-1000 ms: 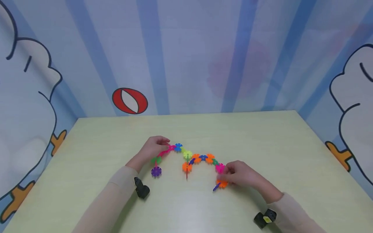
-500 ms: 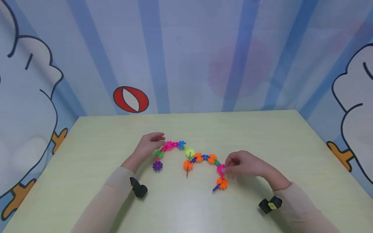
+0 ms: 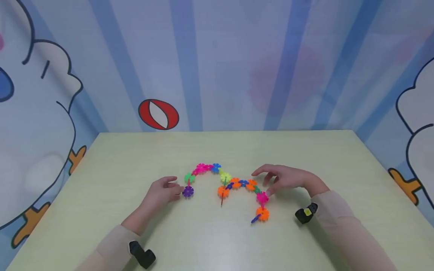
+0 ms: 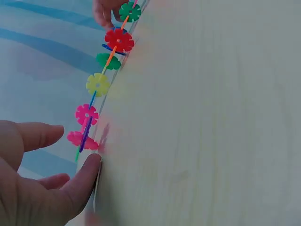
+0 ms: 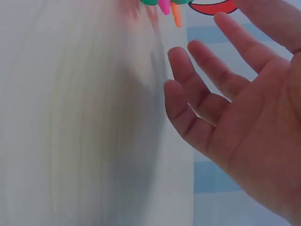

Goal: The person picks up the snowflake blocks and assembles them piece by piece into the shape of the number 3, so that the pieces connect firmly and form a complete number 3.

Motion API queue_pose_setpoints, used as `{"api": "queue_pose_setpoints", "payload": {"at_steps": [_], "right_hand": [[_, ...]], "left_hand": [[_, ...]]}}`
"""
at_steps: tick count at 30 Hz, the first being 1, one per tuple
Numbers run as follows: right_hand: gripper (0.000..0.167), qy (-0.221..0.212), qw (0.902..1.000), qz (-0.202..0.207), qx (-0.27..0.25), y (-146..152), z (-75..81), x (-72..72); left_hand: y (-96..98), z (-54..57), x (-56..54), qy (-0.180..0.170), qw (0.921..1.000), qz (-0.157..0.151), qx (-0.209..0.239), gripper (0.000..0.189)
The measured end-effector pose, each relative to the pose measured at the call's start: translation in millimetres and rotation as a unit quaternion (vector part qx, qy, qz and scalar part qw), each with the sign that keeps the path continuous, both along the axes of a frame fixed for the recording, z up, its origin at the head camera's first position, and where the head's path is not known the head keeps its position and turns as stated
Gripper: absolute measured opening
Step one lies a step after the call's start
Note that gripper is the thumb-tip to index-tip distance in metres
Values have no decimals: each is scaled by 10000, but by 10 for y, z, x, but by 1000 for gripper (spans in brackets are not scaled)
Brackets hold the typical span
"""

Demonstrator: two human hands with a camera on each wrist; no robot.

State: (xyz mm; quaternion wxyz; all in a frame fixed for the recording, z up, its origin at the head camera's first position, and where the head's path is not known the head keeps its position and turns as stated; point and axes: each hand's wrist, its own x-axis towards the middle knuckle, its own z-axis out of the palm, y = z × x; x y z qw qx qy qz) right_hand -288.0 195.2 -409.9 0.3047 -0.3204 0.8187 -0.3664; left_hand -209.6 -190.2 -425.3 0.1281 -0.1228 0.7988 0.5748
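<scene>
A chain of interlocking plastic flower-shaped discs lies across the middle of the table in a wavy line of two arches. At its left end hangs a purple disc; my left hand is right beside it, thumb and fingers apart in the left wrist view, and whether it touches the disc I cannot tell. My right hand, fingers spread, hovers by a pink disc near the chain's right end; its thumb tip is close to that disc. An orange disc with a blue one through it forms the right end.
The pale wooden table reaches back to a blue striped backdrop with a printed red and white ball. Black wrist cameras sit on both sleeves, the left one low over the table.
My left hand has come off the pink discs and moved down toward the purple one. The right hand has let go at the right end, risen, and spread its fingers.
</scene>
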Motion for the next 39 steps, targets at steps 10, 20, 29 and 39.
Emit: {"api": "queue_pose_setpoints", "payload": {"at_steps": [10,20,29,39], "right_hand": [[59,-579,9982,177,-52,-109,-82,-149],[51,-619,9977,-259,-136,-110,-143,-61],[46,-696,9950,-421,-572,-43,-220,172],[33,-482,9967,-310,-582,-114,-218,447]], "left_hand": [[130,-57,200,96,9975,201,665,48],[208,-137,129,418,9936,539,901,38],[269,-167,-40,461,9906,612,1129,36],[444,-193,-372,213,9897,602,1283,32]]}}
